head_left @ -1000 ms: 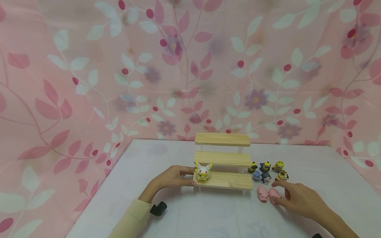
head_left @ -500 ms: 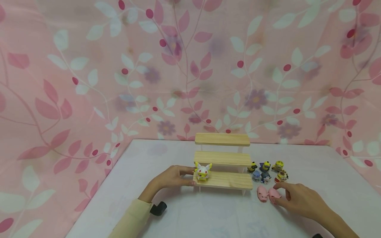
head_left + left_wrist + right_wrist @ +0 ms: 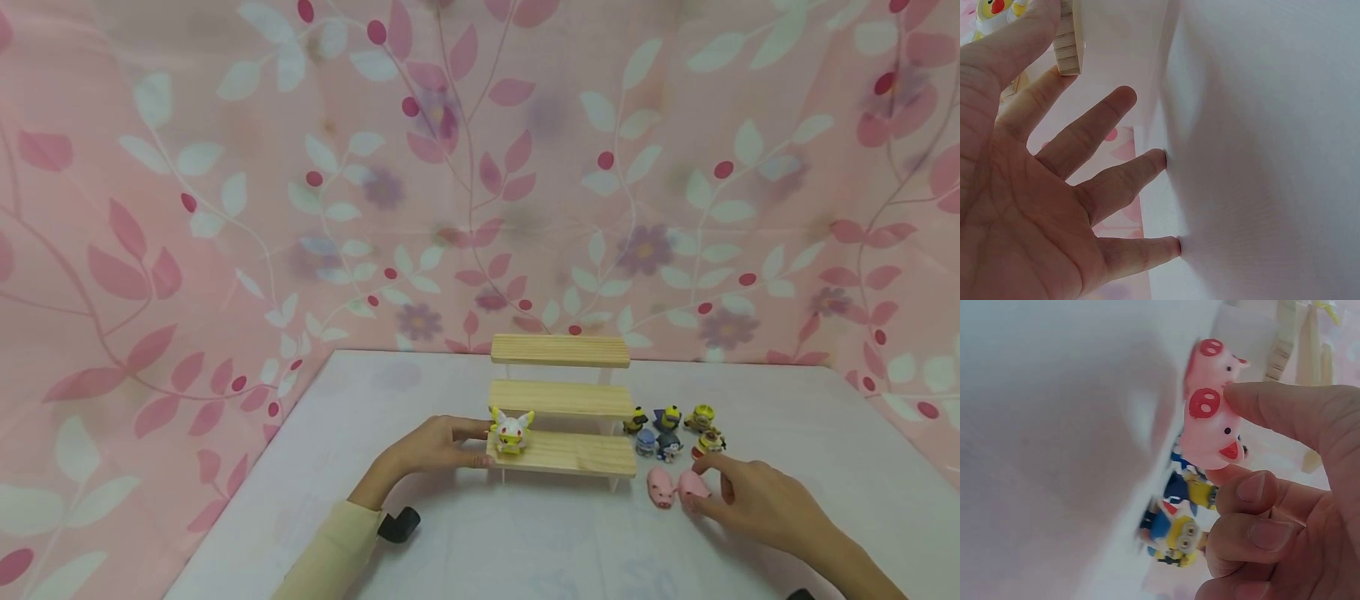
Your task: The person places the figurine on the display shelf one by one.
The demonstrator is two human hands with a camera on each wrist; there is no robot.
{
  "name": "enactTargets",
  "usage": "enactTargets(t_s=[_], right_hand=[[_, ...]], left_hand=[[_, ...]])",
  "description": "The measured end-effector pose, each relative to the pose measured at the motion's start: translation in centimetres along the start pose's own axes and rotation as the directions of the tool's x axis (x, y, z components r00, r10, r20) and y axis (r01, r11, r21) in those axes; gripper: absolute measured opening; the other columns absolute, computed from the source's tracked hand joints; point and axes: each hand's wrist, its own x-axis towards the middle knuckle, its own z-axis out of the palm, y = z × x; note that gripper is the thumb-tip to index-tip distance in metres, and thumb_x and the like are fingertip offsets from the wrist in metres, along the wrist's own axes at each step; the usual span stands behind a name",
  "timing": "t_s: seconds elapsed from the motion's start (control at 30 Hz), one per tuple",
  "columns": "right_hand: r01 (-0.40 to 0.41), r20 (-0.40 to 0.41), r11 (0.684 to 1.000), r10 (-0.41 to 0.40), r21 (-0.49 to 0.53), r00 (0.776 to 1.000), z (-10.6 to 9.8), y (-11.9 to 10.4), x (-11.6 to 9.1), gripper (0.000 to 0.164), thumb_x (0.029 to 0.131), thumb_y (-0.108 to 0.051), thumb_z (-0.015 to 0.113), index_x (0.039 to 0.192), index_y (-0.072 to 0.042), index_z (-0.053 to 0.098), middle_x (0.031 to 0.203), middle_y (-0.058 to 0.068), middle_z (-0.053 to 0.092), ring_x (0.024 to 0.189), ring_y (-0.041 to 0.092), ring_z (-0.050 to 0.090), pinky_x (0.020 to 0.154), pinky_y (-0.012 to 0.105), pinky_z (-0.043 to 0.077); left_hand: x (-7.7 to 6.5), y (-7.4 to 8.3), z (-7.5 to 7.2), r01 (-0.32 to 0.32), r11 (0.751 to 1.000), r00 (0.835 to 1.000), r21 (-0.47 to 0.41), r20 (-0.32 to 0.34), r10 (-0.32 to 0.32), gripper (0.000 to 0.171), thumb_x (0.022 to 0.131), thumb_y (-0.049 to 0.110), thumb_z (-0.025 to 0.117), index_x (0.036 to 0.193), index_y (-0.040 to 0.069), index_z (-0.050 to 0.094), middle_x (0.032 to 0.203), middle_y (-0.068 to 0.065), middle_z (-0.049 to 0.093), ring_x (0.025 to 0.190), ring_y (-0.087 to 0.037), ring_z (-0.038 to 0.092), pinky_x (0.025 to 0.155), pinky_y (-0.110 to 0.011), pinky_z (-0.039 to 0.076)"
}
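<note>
A three-tier wooden display stand (image 3: 592,454) with clear supports stands at the centre of the table. At the left end of its lowest board, my left hand (image 3: 429,447) holds the edge between thumb and index finger, the other fingers spread. Next to them on that board sits a white-and-yellow figurine with long ears (image 3: 511,435). My right hand (image 3: 772,504) pinches a pink toy pig (image 3: 1210,440) between thumb and index finger, the remaining fingers curled in the right wrist view. A second pink toy pig (image 3: 661,488) lies right beside it to the left.
Several small figurines (image 3: 669,448) cluster behind the pigs, right of the stand, among them yellow minion figures (image 3: 702,419). A white cloth covers the table (image 3: 375,383). Pink floral fabric (image 3: 480,208) hangs behind it.
My right thumb and index finger have closed in on the right-hand pig, which has shifted and turned slightly. The left hand and the stand stay as they were.
</note>
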Motion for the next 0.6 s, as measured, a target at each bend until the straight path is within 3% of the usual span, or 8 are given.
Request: enactTargets(t_s=[0.37, 0.6], right_hand=[[0.052, -0.095, 0.998, -0.056, -0.043, 0.994, -1.5, -1.8, -0.7, 0.049, 0.081, -0.054, 0.075, 0.112, -0.018, 0.068, 0.063, -0.011, 0.041, 0.05, 0.007, 0.035, 0.046, 0.025, 0.029], [0.065, -0.135, 0.996, -0.072, -0.058, 0.988, -2.2, -2.9, -0.9, 0.042, 0.079, -0.054, 0.077, 0.105, -0.023, 0.066, 0.061, -0.012, 0.04, 0.048, 0.006, 0.033, 0.045, 0.024, 0.027]], left_hand=[[-0.1, 0.1, -0.1, -0.009, 1.0, 1.0, 0.011, 0.001, 0.009, 0.062, 0.084, 0.046, 0.077, 0.138, 0.021, 0.059, 0.128, 0.007, 0.064, 0.128, -0.018, 0.052, 0.103, -0.045, 0.042], [0.1, -0.1, 0.0, -0.013, 1.0, 1.0, 0.011, 0.004, 0.013, 0.062, 0.085, 0.046, 0.076, 0.139, 0.021, 0.059, 0.127, 0.006, 0.065, 0.128, -0.019, 0.053, 0.103, -0.046, 0.042]])
